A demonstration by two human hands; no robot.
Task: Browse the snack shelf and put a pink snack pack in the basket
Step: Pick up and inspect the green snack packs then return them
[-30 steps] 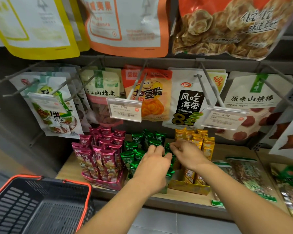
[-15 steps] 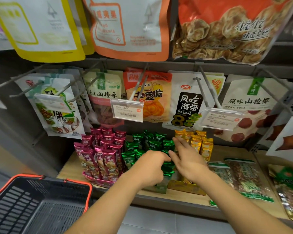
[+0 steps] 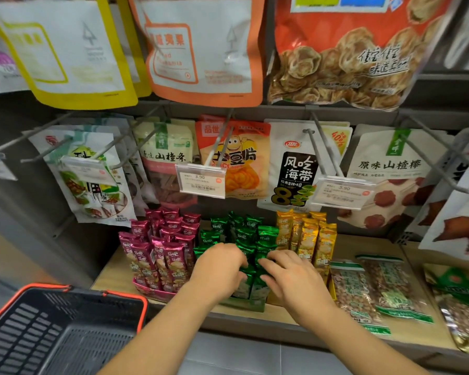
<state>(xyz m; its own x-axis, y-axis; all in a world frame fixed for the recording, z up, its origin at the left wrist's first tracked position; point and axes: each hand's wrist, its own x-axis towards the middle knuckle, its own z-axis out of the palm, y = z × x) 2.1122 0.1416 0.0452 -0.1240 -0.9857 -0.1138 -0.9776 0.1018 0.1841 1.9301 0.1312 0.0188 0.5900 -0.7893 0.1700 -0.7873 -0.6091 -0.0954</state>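
Both hands are down among the green snack packs (image 3: 244,234) at the middle of the shelf (image 3: 363,243): the left hand (image 3: 218,269) lies knuckles-up with its fingers curled into the front rows, and the right hand (image 3: 291,278), just beside it at three o'clock, reaches its bent fingers and thumb against the same green tops. The two hands nearly meet. Whether either one truly grips a pack cannot be told, since the fingertips are buried between the wrappers. Neither hand touches the pink snack packs (image 3: 160,253). Those stand upright in tight rows in a low pink tray (image 3: 152,289), just at nine o'clock from the left hand and pressed against the green block. From the pink packs, the basket (image 3: 114,293) sits toward seven o'clock, below the shelf edge, black mesh with an orange rim. At three o'clock beyond the green block stand the yellow snack packs (image 3: 309,239), also upright. Further toward four o'clock, clear bags of nuts (image 3: 355,290) lie flat on the wooden board. At twelve o'clock above the packs, pouches hang on wire pegs, among them a white seaweed pouch (image 3: 290,163). A price tag (image 3: 202,181) reading 3.90 hangs at the front of one peg, and a second tag (image 3: 341,192) reads 5.90. Higher yet, at one o'clock, hangs a large orange bag (image 3: 341,50).
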